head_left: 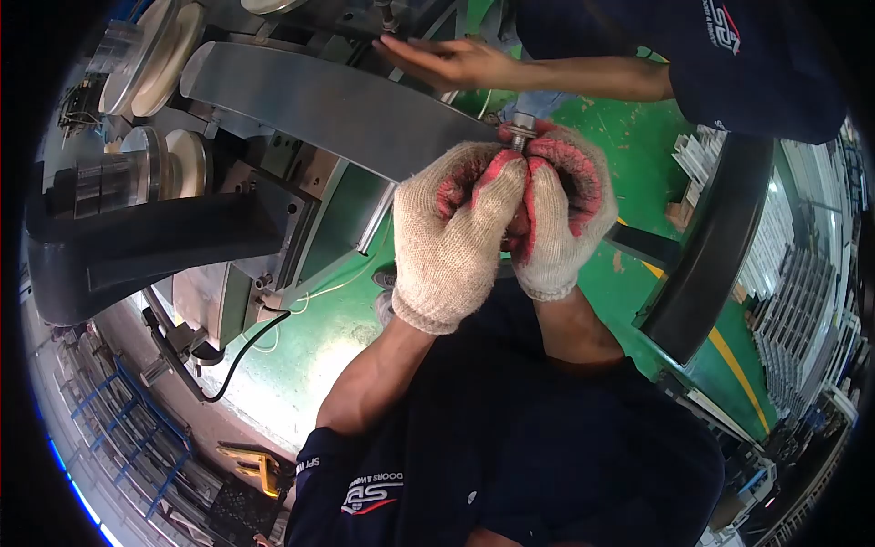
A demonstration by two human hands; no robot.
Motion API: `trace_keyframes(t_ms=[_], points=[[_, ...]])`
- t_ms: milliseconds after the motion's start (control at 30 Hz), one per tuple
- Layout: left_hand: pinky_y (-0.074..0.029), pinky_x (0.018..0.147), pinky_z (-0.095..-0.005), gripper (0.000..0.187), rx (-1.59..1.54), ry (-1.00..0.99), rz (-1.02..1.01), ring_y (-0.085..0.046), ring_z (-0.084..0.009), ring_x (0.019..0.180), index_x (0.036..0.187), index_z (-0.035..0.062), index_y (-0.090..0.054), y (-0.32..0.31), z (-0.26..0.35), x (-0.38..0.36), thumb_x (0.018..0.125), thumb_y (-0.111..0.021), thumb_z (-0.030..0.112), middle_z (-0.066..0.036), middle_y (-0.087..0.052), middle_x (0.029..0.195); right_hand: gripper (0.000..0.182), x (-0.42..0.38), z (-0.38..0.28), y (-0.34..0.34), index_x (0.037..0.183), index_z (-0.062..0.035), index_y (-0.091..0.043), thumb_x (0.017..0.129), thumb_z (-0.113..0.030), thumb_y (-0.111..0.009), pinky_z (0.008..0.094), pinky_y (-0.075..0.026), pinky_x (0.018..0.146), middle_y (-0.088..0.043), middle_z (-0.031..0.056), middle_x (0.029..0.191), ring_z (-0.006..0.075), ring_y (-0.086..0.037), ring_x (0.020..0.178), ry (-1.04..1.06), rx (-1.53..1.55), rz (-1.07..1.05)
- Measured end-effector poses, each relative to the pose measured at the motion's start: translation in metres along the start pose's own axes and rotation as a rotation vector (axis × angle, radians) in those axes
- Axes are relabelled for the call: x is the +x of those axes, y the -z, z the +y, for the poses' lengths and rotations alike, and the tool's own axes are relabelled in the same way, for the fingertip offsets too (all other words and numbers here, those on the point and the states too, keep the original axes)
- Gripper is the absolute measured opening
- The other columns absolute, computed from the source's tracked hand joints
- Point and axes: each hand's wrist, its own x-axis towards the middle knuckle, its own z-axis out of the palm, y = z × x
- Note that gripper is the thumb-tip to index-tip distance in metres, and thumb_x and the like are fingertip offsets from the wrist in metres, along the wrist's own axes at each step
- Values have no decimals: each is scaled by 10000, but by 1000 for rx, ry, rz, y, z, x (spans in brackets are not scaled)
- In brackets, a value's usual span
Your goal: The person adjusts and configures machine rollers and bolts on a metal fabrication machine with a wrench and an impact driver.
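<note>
A metal bolt (523, 121) stands up between my two gloved hands, its hex head upward and washers under it. My left hand (447, 237), in a cream knit glove with red palm coating, pinches the threaded end with thumb and fingers. From the other side my right hand (567, 214), gloved alike, has its thumb and curled fingers closed on the same bolt. The fingertips and the lower part of the thread are partly hidden. Just beyond my left hand lies a long grey metal arm (319, 100) of the machine.
Across from me, another person's bare hand (456, 64) reaches over the grey arm. Pale rollers (190, 164) and a black machine arm (155, 246) are at left. A black curved beam (720, 264) stands at right, beside stacked metal profiles (802, 301). The floor (602, 301) is green.
</note>
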Motion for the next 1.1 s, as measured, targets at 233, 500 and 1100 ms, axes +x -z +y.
trace_keyframes(t_ms=[233, 500, 1100], points=[[-616, 803, -307, 237, 194, -352, 12, -749, -129, 911, 1197, -67, -744, 7, -15, 8, 1020, -742, 90, -132, -792, 1013, 315, 10, -6, 11, 1273, 46, -719, 959, 12, -719, 268, -545, 930, -752, 106, 1214, 119, -692, 1028, -137, 157, -115], [-618, 812, -371, 322, 518, -581, 65, -794, -327, 936, 1206, 17, -772, 22, -9, 16, 889, -815, 55, -184, -789, 1078, 407, 25, -24, 24, 1347, 99, -644, 1022, -134, -716, 351, -602, 883, -756, 184, 1178, 211, -739, 992, -194, 0, -202], [-604, 922, -318, 562, 237, -257, 69, -740, -143, 1002, 1403, -30, -678, 113, -51, -56, 880, -880, -6, -112, -789, 1086, 380, 10, -1, 21, 1316, -11, -703, 1126, -332, -634, 259, -428, 661, -712, 12, 982, 90, -525, 749, -678, 1294, 30]])
